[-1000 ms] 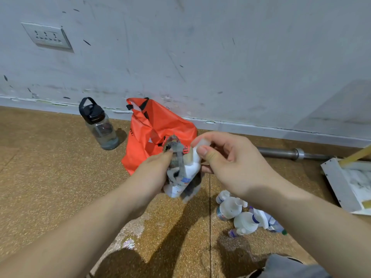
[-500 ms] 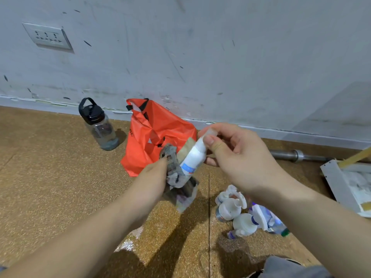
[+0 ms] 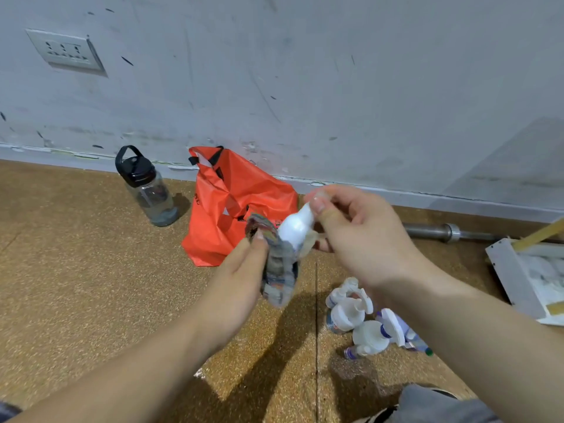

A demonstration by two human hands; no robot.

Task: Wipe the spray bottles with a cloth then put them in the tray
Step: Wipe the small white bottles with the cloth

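Spray bottle [image 3: 294,228] — small, white, tilted — hung in the air between my two hands, its neck pinched between the thumb and forefinger of my right hand [image 3: 357,236], the other right fingers loosely curled behind it. My left hand [image 3: 241,276] gripped the cloth [image 3: 279,270], thumb and fingers clamped on the grey, patterned wad that wrapped the bottle's lower body just below the right fingertips. Beneath the right wrist, well below both sets of fingers, more spray bottles [image 3: 363,325] lay heaped on the floor [image 3: 91,285]. The white tray [image 3: 512,279] sat well out to the right of my right fingers; an orange bag [image 3: 235,209] lay just beyond the left fingertips, a dark-capped water bottle [image 3: 149,190] further left.
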